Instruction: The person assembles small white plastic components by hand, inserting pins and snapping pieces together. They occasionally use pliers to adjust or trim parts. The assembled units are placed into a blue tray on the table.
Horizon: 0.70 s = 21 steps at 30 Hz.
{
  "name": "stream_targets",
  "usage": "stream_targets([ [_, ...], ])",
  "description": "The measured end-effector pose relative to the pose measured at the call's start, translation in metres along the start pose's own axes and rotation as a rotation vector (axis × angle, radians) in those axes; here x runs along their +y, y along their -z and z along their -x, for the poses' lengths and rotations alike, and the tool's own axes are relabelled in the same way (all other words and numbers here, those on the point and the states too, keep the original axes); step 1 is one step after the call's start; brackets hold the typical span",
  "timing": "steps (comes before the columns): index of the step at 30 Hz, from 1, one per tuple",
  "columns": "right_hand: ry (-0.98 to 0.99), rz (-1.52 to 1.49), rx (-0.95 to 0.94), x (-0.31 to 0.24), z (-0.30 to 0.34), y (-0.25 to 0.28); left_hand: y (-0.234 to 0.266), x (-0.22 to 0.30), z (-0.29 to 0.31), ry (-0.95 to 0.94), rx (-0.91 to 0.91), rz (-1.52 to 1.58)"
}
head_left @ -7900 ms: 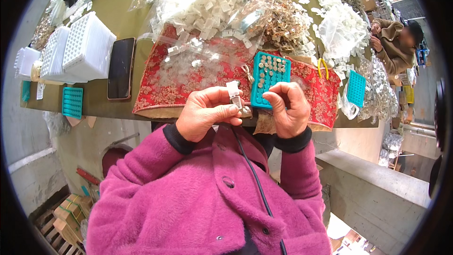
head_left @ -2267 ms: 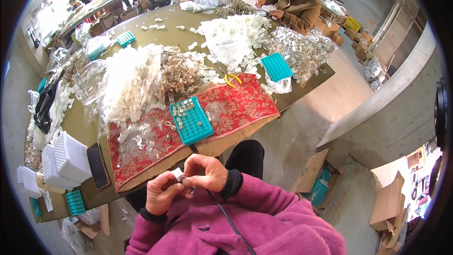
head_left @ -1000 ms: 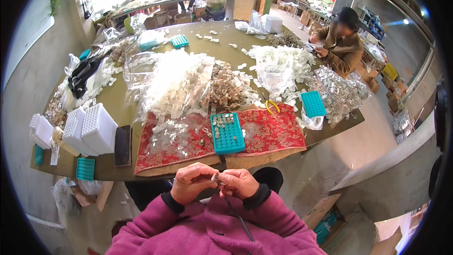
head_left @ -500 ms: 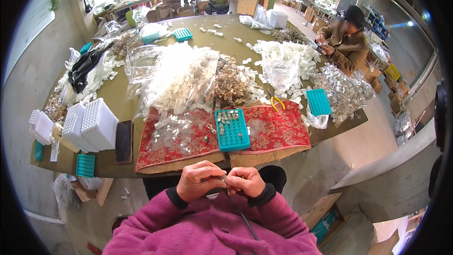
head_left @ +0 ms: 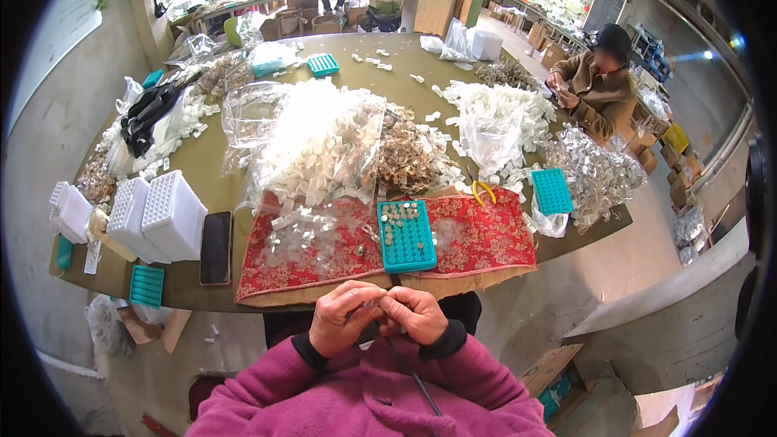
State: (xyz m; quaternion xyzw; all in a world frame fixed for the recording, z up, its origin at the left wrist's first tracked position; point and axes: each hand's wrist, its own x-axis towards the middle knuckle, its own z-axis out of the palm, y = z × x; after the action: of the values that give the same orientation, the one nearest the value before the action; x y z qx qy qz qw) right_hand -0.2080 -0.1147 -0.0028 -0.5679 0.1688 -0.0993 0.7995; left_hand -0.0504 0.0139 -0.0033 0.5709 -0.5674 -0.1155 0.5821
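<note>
My left hand (head_left: 344, 317) and my right hand (head_left: 414, 315) meet in front of my chest, just short of the table edge. Both are closed, thumbs and fingers pinching at one spot. A small item sits between the fingertips, mostly hidden and too small to name. Just beyond my hands lies a teal grid tray (head_left: 409, 255), with several small round pale pieces in its far rows and one farther down its right side. It rests on a red floral cloth (head_left: 477, 231), which has loose bits of clear film strewn over its left part.
A large heap of small white packets (head_left: 316, 142) fills the middle of the table, beside a brownish heap (head_left: 405, 146). Yellow-handled pliers (head_left: 484, 192) and a second teal tray (head_left: 552, 192) lie right. White racks (head_left: 172, 214) and a phone (head_left: 216, 248) stand left. A co-worker (head_left: 599, 85) sits far right.
The view has shifted slightly, so the table sits a little lower and to the right. My hands stay together, with the fingers shifted a little around the small item.
</note>
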Motion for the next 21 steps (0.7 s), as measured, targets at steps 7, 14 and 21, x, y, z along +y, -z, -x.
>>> stream_targets([
  [7,0.469,0.264,0.495,-0.001,0.0,0.032,0.025,-0.026,0.007,0.289,0.32,0.432],
  [14,0.687,0.52,0.903,0.015,-0.019,0.114,0.046,-0.057,0.013,0.304,0.445,0.537],
  [21,0.705,0.919,1.104,0.037,-0.035,0.116,0.05,-0.066,0.018,0.32,0.479,0.544],
])
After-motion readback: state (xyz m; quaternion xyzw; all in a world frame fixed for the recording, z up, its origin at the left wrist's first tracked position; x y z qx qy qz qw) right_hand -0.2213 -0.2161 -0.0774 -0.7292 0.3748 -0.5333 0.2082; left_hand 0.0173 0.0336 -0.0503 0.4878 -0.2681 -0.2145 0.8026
